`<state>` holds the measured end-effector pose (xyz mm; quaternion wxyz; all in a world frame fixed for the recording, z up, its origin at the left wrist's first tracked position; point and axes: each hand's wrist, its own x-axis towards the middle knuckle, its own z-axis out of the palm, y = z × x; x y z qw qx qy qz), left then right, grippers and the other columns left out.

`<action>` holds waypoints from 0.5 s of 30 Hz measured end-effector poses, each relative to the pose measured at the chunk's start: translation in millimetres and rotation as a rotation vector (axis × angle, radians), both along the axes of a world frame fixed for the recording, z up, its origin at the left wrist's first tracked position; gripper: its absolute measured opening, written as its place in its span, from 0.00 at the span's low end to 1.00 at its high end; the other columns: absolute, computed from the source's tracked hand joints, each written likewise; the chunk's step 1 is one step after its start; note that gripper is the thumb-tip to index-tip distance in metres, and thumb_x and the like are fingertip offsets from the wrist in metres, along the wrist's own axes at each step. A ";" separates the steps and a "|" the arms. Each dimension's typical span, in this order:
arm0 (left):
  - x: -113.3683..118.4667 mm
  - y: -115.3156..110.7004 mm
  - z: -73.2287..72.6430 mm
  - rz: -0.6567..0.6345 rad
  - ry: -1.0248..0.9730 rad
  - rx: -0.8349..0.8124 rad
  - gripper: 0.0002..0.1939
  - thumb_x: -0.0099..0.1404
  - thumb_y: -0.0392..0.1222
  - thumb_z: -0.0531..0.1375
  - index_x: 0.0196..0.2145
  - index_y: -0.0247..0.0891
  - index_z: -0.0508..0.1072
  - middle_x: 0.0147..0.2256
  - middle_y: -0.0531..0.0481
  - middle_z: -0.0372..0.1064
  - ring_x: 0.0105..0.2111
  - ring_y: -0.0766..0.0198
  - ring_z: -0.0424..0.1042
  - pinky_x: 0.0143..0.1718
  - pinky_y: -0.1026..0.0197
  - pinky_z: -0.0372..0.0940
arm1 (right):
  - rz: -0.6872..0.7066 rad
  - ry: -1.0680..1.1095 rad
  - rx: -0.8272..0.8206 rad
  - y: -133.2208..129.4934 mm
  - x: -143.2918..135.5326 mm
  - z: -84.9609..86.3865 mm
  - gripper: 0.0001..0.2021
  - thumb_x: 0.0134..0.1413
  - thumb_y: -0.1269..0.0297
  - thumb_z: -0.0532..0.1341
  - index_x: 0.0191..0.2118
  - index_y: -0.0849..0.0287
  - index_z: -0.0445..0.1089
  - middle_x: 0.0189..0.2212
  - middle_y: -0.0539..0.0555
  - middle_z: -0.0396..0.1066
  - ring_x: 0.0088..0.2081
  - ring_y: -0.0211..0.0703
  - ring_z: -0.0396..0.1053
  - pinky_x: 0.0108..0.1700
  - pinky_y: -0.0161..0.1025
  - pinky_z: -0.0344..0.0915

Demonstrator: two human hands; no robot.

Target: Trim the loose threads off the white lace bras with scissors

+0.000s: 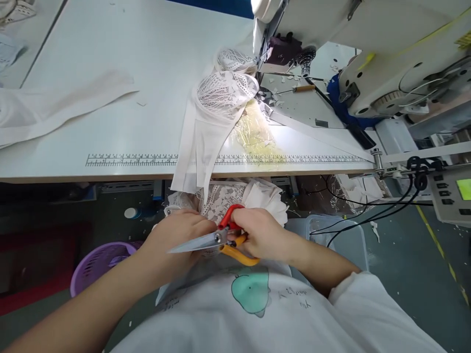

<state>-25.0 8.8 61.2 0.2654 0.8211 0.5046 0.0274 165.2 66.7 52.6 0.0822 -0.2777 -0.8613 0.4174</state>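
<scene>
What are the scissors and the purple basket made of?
The scissors have shiny grey blades that look like metal, and red and orange handles, probably smooth plastic. The basket looks like plastic too: it's one bright colour, with rows of holes in its side.

my left hand (180,238) and right hand (259,233) sit close together, fingers curled, both forearms reaching in from the near side.

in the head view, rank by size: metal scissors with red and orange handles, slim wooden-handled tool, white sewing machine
1. White sewing machine
2. Scissors
3. Wooden-handled tool
</scene>
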 end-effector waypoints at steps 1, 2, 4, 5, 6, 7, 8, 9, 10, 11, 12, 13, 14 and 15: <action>0.5 0.7 0.3 -0.006 -0.014 -0.005 0.14 0.61 0.37 0.46 0.26 0.38 0.70 0.24 0.47 0.71 0.27 0.56 0.68 0.30 0.57 0.59 | 0.001 -0.028 -0.025 -1.3 -4.1 -1.9 0.09 0.40 0.72 0.61 0.25 0.58 0.56 0.25 0.50 0.68 0.27 0.38 0.64 0.26 0.33 0.57; -0.3 1.0 0.8 -0.002 -0.025 -0.001 0.15 0.62 0.37 0.46 0.27 0.38 0.70 0.25 0.47 0.71 0.27 0.56 0.68 0.31 0.56 0.59 | -0.014 -0.047 -0.060 -1.7 -6.7 -3.6 0.09 0.41 0.71 0.61 0.26 0.58 0.56 0.25 0.49 0.66 0.26 0.37 0.63 0.26 0.32 0.56; -6.4 -0.7 1.8 -0.010 -0.030 0.014 0.15 0.63 0.40 0.46 0.30 0.39 0.72 0.26 0.48 0.71 0.27 0.58 0.68 0.36 0.55 0.60 | -0.057 -0.058 -0.152 -0.5 -7.1 -5.5 0.09 0.42 0.70 0.60 0.26 0.58 0.56 0.25 0.48 0.65 0.26 0.36 0.62 0.26 0.31 0.56; -12.0 -2.7 2.3 -0.022 -0.015 0.030 0.15 0.63 0.40 0.47 0.31 0.39 0.72 0.27 0.48 0.72 0.27 0.58 0.68 0.40 0.53 0.59 | -0.079 -0.055 -0.196 0.7 -5.7 -5.8 0.09 0.42 0.69 0.60 0.26 0.58 0.56 0.24 0.47 0.65 0.26 0.35 0.62 0.26 0.31 0.56; -19.1 -5.4 2.6 -0.029 0.007 0.052 0.15 0.63 0.40 0.47 0.33 0.40 0.73 0.29 0.49 0.73 0.28 0.58 0.69 0.44 0.51 0.56 | -0.099 -0.052 -0.232 1.9 -3.6 -5.9 0.09 0.41 0.69 0.60 0.26 0.58 0.56 0.24 0.47 0.64 0.26 0.35 0.62 0.26 0.31 0.56; -27.3 -8.5 2.8 -0.025 0.030 0.079 0.15 0.64 0.40 0.47 0.35 0.40 0.73 0.30 0.49 0.73 0.29 0.58 0.69 0.47 0.49 0.54 | -0.118 -0.046 -0.259 3.0 -1.3 -5.9 0.10 0.40 0.70 0.61 0.25 0.58 0.55 0.24 0.47 0.63 0.26 0.35 0.61 0.26 0.31 0.56; -36.0 -12.0 2.9 -0.014 0.051 0.098 0.15 0.64 0.40 0.47 0.38 0.41 0.73 0.32 0.49 0.74 0.31 0.58 0.70 0.49 0.48 0.51 | -0.131 -0.040 -0.281 3.9 1.0 -5.9 0.11 0.39 0.70 0.61 0.25 0.58 0.55 0.24 0.47 0.63 0.26 0.35 0.61 0.27 0.31 0.56; -44.7 -15.4 2.9 0.001 0.067 0.106 0.15 0.64 0.41 0.48 0.40 0.42 0.73 0.32 0.50 0.74 0.32 0.58 0.70 0.50 0.48 0.51 | -0.139 -0.030 -0.301 4.5 3.0 -6.2 0.11 0.38 0.71 0.61 0.25 0.58 0.55 0.24 0.47 0.63 0.26 0.35 0.60 0.27 0.30 0.56; -52.8 -18.8 2.9 0.022 0.072 0.107 0.16 0.64 0.43 0.47 0.42 0.43 0.73 0.33 0.50 0.74 0.33 0.59 0.70 0.50 0.49 0.51 | -0.146 -0.017 -0.316 4.8 4.6 -6.7 0.11 0.38 0.71 0.61 0.25 0.58 0.55 0.24 0.47 0.62 0.26 0.35 0.60 0.27 0.30 0.56; -59.8 -22.0 3.0 0.059 0.065 0.108 0.16 0.65 0.45 0.47 0.42 0.43 0.73 0.33 0.51 0.74 0.33 0.59 0.70 0.50 0.51 0.52 | -0.150 -0.002 -0.327 4.9 5.7 -7.4 0.11 0.38 0.71 0.61 0.25 0.58 0.55 0.25 0.47 0.62 0.26 0.34 0.59 0.27 0.30 0.55; -65.5 -25.0 3.2 0.106 0.044 0.109 0.17 0.65 0.48 0.47 0.41 0.43 0.73 0.33 0.51 0.74 0.34 0.60 0.70 0.50 0.53 0.54 | -0.155 0.011 -0.334 4.9 6.6 -8.2 0.11 0.38 0.71 0.61 0.25 0.58 0.55 0.25 0.47 0.62 0.26 0.34 0.59 0.27 0.30 0.55; -69.6 -27.7 3.5 0.167 0.016 0.107 0.19 0.65 0.52 0.47 0.39 0.43 0.74 0.34 0.51 0.74 0.35 0.60 0.70 0.50 0.55 0.55 | -0.158 0.018 -0.340 4.8 7.2 -9.1 0.11 0.38 0.71 0.61 0.25 0.58 0.55 0.25 0.47 0.62 0.26 0.34 0.58 0.27 0.30 0.55; -72.2 -30.2 4.0 0.254 -0.008 0.105 0.21 0.64 0.55 0.47 0.38 0.43 0.74 0.34 0.52 0.74 0.37 0.61 0.70 0.49 0.58 0.57 | -0.164 0.021 -0.343 4.6 7.7 -10.0 0.11 0.39 0.70 0.61 0.25 0.58 0.54 0.25 0.47 0.62 0.26 0.34 0.58 0.27 0.30 0.55; -73.4 -32.2 4.6 0.360 -0.023 0.096 0.22 0.63 0.58 0.47 0.37 0.43 0.74 0.35 0.52 0.74 0.37 0.61 0.70 0.47 0.60 0.60 | -0.170 0.018 -0.344 4.5 8.2 -10.7 0.11 0.39 0.70 0.61 0.24 0.58 0.54 0.24 0.47 0.61 0.26 0.34 0.57 0.26 0.30 0.54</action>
